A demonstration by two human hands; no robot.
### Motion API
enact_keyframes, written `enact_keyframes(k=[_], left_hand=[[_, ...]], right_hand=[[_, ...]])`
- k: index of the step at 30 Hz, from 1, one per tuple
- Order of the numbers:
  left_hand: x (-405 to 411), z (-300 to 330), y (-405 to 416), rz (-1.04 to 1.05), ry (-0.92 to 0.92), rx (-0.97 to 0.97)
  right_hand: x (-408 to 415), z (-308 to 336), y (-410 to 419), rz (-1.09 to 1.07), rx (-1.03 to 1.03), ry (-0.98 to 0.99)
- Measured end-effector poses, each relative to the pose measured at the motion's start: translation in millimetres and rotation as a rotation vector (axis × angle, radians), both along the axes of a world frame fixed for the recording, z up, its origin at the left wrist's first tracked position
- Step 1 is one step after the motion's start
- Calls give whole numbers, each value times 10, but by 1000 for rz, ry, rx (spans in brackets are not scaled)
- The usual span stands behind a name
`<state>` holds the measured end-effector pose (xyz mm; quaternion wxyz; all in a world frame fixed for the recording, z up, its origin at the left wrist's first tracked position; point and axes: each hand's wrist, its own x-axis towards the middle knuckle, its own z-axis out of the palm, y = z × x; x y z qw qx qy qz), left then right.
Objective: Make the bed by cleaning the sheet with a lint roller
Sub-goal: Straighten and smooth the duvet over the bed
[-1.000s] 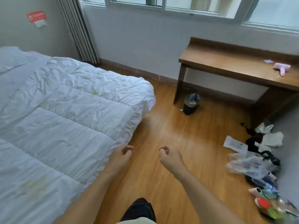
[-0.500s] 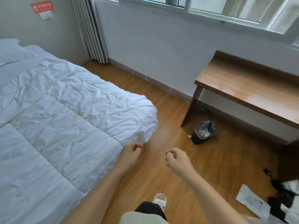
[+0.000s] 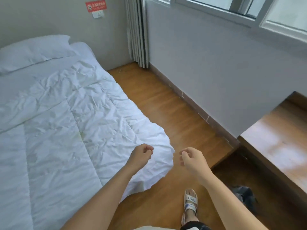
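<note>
A wrinkled white quilt (image 3: 69,123) covers the bed and fills the left half of the head view, with faint yellowish stains near its middle. A white pillow (image 3: 33,52) lies at the head end by the grey wall. My left hand (image 3: 141,155) hovers over the quilt's near right corner, fingers curled in a loose fist with nothing in them. My right hand (image 3: 192,159) hangs over the floor just right of that corner, fingers loosely curled and empty. No lint roller is in sight.
Wooden floor (image 3: 166,105) runs between the bed and the grey wall under the window (image 3: 249,9). A wooden desk (image 3: 279,138) juts in at the right, with a dark bin (image 3: 245,195) below it. Curtains (image 3: 137,30) hang in the corner. My sandalled foot (image 3: 190,205) stands on the floor.
The view has swung left toward the head of the bed, bringing the pillow into sight and the floor clutter out. My left hand has moved from beside the quilt's edge to over its corner.
</note>
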<state>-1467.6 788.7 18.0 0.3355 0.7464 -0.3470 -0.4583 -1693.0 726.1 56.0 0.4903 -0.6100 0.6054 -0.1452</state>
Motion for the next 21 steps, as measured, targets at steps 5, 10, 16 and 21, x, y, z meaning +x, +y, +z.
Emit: enact_keyframes(k=[5,10,16,21], left_hand=[[121,74,-858,275,30,54],[324,131,-1570,504,43,46],[605,-346,-2242,712,85,106],[887,-1003,-2818,881,119,164]], right_hand=[[217,201,-1443,288,-25,38],[810,390,-2645,530,-74,43],[1736,139,-3604,815,-65,56],[2386,-206,-4271,1069,-68,168]])
